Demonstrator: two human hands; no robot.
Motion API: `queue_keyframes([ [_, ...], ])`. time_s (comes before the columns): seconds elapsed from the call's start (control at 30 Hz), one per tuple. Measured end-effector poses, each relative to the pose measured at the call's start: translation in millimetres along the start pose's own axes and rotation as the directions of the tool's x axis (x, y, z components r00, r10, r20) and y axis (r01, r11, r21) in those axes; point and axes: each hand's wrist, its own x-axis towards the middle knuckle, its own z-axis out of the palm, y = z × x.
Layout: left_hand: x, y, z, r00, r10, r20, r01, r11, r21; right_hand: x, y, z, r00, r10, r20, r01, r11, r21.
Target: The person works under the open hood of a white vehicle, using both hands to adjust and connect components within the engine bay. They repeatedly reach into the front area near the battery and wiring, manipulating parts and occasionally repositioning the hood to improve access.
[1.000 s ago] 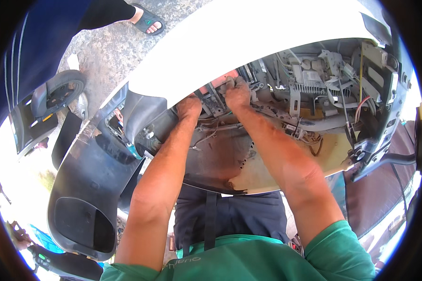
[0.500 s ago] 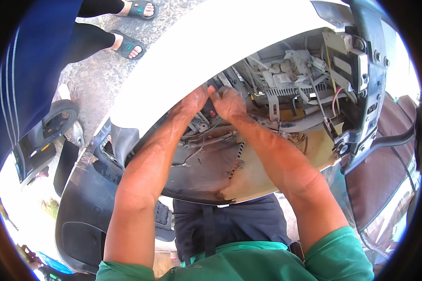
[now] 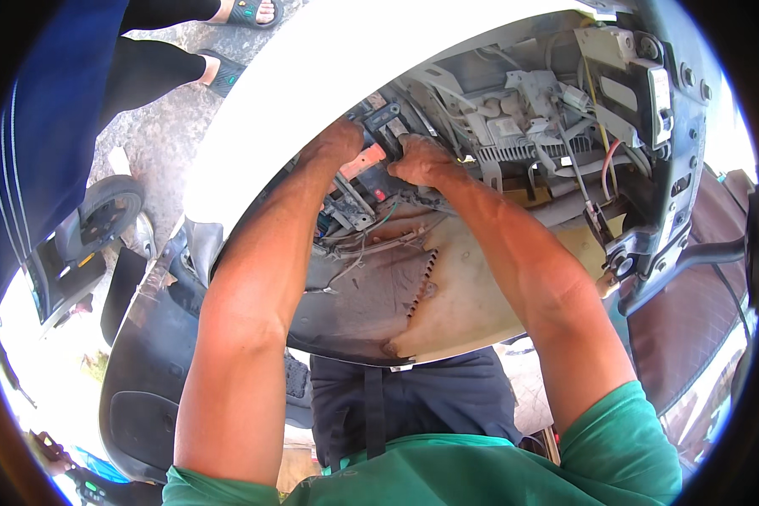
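Observation:
Both my arms reach into an opened vehicle body under a white panel (image 3: 261, 110). My left hand (image 3: 337, 142) is beneath the panel's lower edge, its fingers bent away and mostly hidden. An orange-red bar (image 3: 363, 160) lies between the two hands, one end close to my left hand. On the bar's other side my right hand (image 3: 422, 160) is closed, its fingers curled toward dark parts; whatever is in them does not show. A black bracket-like piece (image 3: 383, 115) lies above the bar. A metal bracket (image 3: 352, 207) is below it, near my left wrist.
Dusty wiring and a finned grey unit (image 3: 514, 126) fill the right of the cavity. A stained pale inner panel (image 3: 472, 270) curves across the front. A black metal frame (image 3: 670, 160) stands at right. A person in sandals (image 3: 226, 76) stands at upper left, near a wheel (image 3: 110, 215).
My hands, close together before, have moved apart, and the orange-red bar between them now shows more fully. The view has shifted slightly.

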Motion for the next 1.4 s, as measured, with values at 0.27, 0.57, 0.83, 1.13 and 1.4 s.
queue_keyframes([
  [0.27,17.4,8.4,-15.6,0.981,-0.038,0.188,0.023,0.997,0.079,8.4,-3.1,-2.0,0.993,0.076,0.09,-0.07,0.995,-0.071],
  [0.57,31.3,3.0,1.5,0.993,-0.044,0.107,0.031,0.993,0.118,17.6,4.2,-7.8,0.987,0.026,0.158,-0.026,1.0,-0.002],
  [0.83,35.7,-40.8,36.3,0.972,0.229,-0.054,-0.216,0.96,0.181,25.6,3.8,-5.2,0.979,0.017,0.205,-0.019,1.0,0.007],
  [1.13,29.4,-28.0,35.8,0.969,0.219,-0.119,-0.176,0.939,0.297,11.4,7.2,-0.4,0.998,0.029,0.053,-0.032,0.998,0.057],
  [1.4,29.1,-28.0,47.6,0.99,0.094,-0.108,-0.066,0.969,0.238,-54.1,-38.6,11.7,0.974,-0.027,-0.225,0.061,0.988,0.145],
])
